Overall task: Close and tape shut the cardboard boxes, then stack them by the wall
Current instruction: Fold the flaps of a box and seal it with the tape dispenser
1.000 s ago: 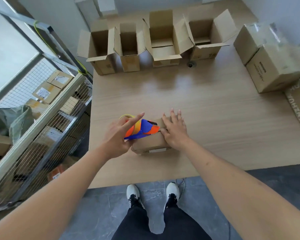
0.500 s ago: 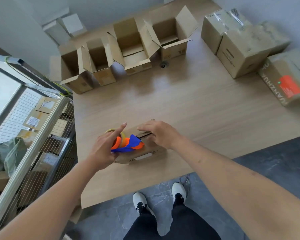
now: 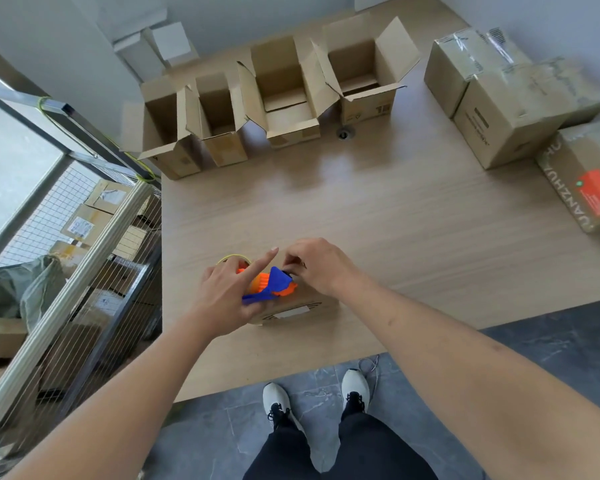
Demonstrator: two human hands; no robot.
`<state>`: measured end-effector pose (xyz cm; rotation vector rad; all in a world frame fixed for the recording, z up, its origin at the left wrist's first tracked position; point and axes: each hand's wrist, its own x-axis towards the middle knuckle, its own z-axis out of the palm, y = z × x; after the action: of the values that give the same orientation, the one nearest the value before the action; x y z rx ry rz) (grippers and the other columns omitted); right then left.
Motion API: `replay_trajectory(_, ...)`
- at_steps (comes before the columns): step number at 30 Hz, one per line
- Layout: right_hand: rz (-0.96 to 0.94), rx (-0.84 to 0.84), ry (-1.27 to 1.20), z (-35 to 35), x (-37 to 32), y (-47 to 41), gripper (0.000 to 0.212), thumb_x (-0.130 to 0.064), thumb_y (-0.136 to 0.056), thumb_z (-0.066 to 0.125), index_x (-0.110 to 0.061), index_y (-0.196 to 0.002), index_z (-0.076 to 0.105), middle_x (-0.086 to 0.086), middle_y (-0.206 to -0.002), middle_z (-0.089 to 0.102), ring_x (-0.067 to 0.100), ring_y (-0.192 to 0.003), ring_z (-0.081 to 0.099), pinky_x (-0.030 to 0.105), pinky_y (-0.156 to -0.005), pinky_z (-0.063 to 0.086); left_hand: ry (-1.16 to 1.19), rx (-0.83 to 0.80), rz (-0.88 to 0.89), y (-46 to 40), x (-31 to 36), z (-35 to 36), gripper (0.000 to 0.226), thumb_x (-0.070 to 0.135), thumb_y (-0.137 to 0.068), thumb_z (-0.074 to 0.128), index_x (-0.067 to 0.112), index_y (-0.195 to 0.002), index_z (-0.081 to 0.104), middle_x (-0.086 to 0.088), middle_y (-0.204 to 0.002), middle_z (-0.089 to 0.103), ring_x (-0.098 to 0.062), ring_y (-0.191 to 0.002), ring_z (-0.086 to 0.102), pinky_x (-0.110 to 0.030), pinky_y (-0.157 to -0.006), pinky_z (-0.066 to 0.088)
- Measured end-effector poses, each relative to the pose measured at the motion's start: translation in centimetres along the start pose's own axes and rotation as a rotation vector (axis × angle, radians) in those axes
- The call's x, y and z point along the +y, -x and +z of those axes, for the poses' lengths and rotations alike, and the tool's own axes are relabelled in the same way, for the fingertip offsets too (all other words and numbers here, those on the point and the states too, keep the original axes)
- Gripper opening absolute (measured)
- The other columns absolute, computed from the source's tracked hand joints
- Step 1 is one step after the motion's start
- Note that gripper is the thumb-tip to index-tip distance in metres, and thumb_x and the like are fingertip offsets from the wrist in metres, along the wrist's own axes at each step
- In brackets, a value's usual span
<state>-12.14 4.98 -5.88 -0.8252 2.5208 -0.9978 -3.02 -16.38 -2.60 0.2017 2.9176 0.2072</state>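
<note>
Standing at the near table edge: small closed cardboard box, largely hidden under both hands. Left hand grasps orange-and-blue tape dispenser atop the box, forefinger straight. Right hand, fingers curled, pinches at the dispenser's front. Farther: four open boxes in a row; sealed boxes far right.
</note>
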Motion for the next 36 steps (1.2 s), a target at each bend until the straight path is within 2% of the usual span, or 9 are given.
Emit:
replay_trajectory(2, 0.033, 0.021, 0.001, 0.3, -0.1, 0.1, 0.005, -0.025, -0.093, 0.069, -0.021, -0.091, 0.071, -0.002, -0.098, 0.069, 0.022, -0.095, 0.063, 0.038, -0.076, 0.051, -0.059, 0.058, 0.016, 0.3, 0.6, 0.7, 0.082, 0.074, -0.088, 0.05, 0.062, -0.154, 0.002, 0.002, -0.109, 0.048, -0.021, -0.097, 0.051, -0.042, -0.088, 0.043)
replay_trajectory(5, 0.072, 0.049, -0.007, 0.1, -0.3, 0.1, 0.005, -0.022, -0.093, 0.069, -0.019, -0.092, 0.072, 0.001, -0.1, 0.068, 0.023, -0.096, 0.062, 0.033, -0.074, 0.044, -0.122, 0.1, 0.045, 0.8, 0.5, 1.5, 0.074, 0.065, -0.096, 0.048, 0.062, -0.154, 0.001, 0.0, -0.106, 0.049, -0.024, -0.091, 0.053, -0.044, -0.082, 0.045)
replay_trajectory(11, 0.167, 0.055, -0.048, -0.7, -0.4, 0.9, 0.01, -0.021, -0.092, 0.072, -0.013, -0.087, 0.07, 0.004, -0.098, 0.069, 0.023, -0.095, 0.061, 0.036, -0.081, 0.048, -0.113, 0.091, 0.05, 1.2, 0.2, 1.1, 0.062, 0.065, -0.096, 0.025, 0.062, -0.154, 0.002, 0.001, -0.105, 0.047, -0.023, -0.092, 0.05, -0.042, -0.082, 0.043)
replay_trajectory(14, 0.283, 0.087, -0.056, -2.7, 1.7, 1.6, 0.009, -0.021, -0.091, 0.074, -0.016, -0.084, 0.071, 0.001, -0.094, 0.072, 0.019, -0.094, 0.063, 0.03, -0.078, 0.046, -0.105, 0.093, 0.03, 1.4, -0.2, 1.3, 0.062, 0.064, -0.096, 0.022, 0.061, -0.154, 0.0, 0.001, -0.104, 0.046, -0.023, -0.093, 0.05, -0.041, -0.086, 0.042)
replay_trajectory(17, 0.42, 0.036, -0.098, -5.6, 3.8, 2.9, 0.013, -0.026, -0.09, 0.077, -0.021, -0.08, 0.07, -0.003, -0.084, 0.071, 0.014, -0.083, 0.063, 0.026, -0.075, 0.045, -0.099, 0.081, 0.044, 1.0, -0.3, 1.3, 0.064, 0.064, -0.094, 0.024, 0.061, -0.154, 0.002, 0.002, -0.106, 0.048, -0.022, -0.095, 0.052, -0.039, -0.087, 0.04)
replay_trajectory(20, 0.494, -0.055, -0.236, -6.0, 4.4, 3.5, 0.013, -0.024, -0.091, 0.077, -0.017, -0.082, 0.071, 0.001, -0.076, 0.072, 0.017, -0.075, 0.071, 0.033, -0.074, 0.057, -0.089, 0.081, 0.046, 0.6, -0.4, 1.2, 0.064, 0.063, -0.094, 0.029, 0.064, -0.153, 0.004, 0.005, -0.105, 0.049, -0.021, -0.097, 0.053, -0.035, -0.086, 0.035)
replay_trajectory(23, 0.528, -0.035, -0.312, -5.5, 4.7, 3.1, 0.013, -0.021, -0.093, 0.075, -0.015, -0.083, 0.069, 0.001, -0.072, 0.067, 0.018, -0.068, 0.071, 0.037, -0.076, 0.059, -0.082, 0.048, 0.032, 0.6, -0.5, 1.0, 0.068, 0.058, -0.1, 0.041, 0.066, -0.151, -0.003, 0.005, -0.11, 0.048, -0.02, -0.104, 0.051, -0.035, -0.091, 0.033)
replay_trajectory(29, 0.56, -0.025, -0.291, -4.4, 5.7, 2.1, 0.014, -0.021, -0.092, 0.076, -0.016, -0.081, 0.069, 0.003, -0.078, 0.068, 0.018, -0.064, 0.064, 0.023, -0.062, 0.05, -0.086, 0.013, 0.032, 0.4, -0.3, 0.7, 0.072, 0.057, -0.101, 0.044, 0.068, -0.148, -0.009, 0.005, -0.112, 0.046, -0.019, -0.105, 0.049, -0.035, -0.094, 0.033)
replay_trajectory(36, 0.667, 0.064, -0.409, -1.3, 7.1, 1.7, 0.013, -0.032, -0.082, 0.086, -0.025, -0.075, 0.076, -0.005, -0.069, 0.074, 0.015, -0.061, 0.064, 0.032, -0.073, 0.058, -0.079, 0.03, 0.05, 0.4, -0.4, 1.2, 0.073, 0.053, -0.1, 0.049, 0.065, -0.151, -0.002, 0.004, -0.107, 0.046, -0.021, -0.101, 0.049, -0.036, -0.093, 0.033)
